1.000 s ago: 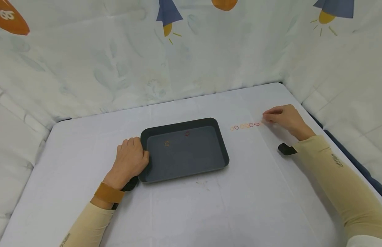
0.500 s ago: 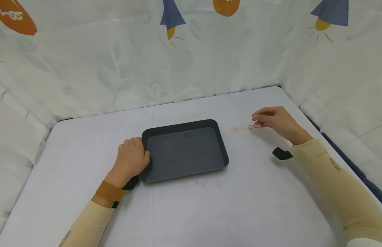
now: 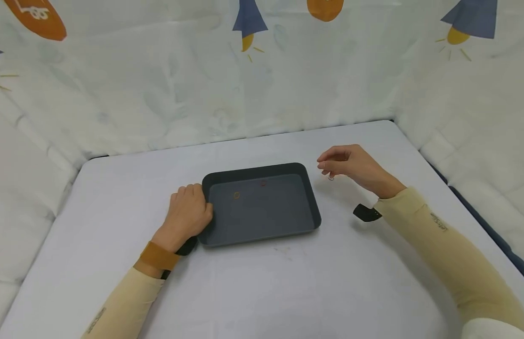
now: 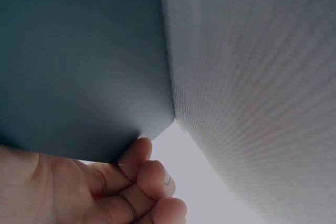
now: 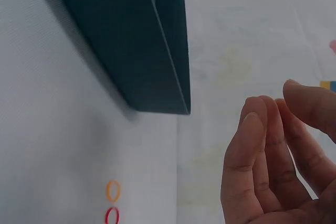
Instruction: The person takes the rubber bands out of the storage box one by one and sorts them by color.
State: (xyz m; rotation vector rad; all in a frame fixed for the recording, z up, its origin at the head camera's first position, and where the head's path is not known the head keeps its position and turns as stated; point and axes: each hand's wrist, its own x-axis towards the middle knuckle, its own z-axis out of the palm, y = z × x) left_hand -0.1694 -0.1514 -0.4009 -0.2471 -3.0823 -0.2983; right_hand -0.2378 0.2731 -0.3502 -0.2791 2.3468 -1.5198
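From the head view the left hand grips the dark tray's left rim while the right hand hovers beside its far right corner, whether pinching a ring I cannot tell; the left wrist view shows fingers curled under the tray; the right wrist view shows two small rings lying on the white table.

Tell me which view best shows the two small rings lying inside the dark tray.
The head view: it looks down into the tray, showing an orange ring and a red ring on its floor. The right wrist view catches only an orange sliver past the tray wall; the left wrist view shows neither.
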